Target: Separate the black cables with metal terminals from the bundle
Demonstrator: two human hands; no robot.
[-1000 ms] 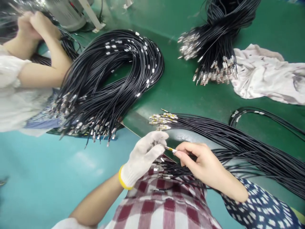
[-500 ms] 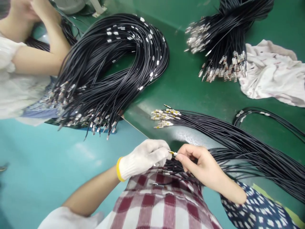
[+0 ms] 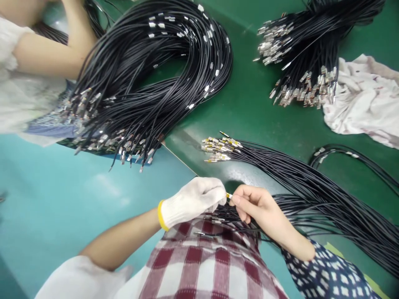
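My left hand (image 3: pixel 199 197), in a white knit glove with a yellow cuff, is closed in a pinch on the tip of a cable end (image 3: pixel 229 195). That end shows a yellow band and a pale piece. From the other side, my bare right hand (image 3: pixel 257 207) pinches the same cable between thumb and forefinger. Below my hands, more loose black cables (image 3: pixel 222 216) lie across the checked apron (image 3: pixel 202 265). Just beyond them rests a bundle of black cables (image 3: pixel 274 158) whose metal ends carry yellow bands.
A large looped bundle of black cables (image 3: pixel 215 54) lies at the left, beside a co-worker's arm (image 3: pixel 50 54). Another cable bundle (image 3: pixel 324 29) and a crumpled white cloth (image 3: pixel 368 99) are at the far right. The green table (image 3: pixel 243 112) has its edge near my left hand.
My gloved fingers now cover more of the cable end, and less of the yellow band shows. The whole view has shifted slightly; the bundles lie as before.
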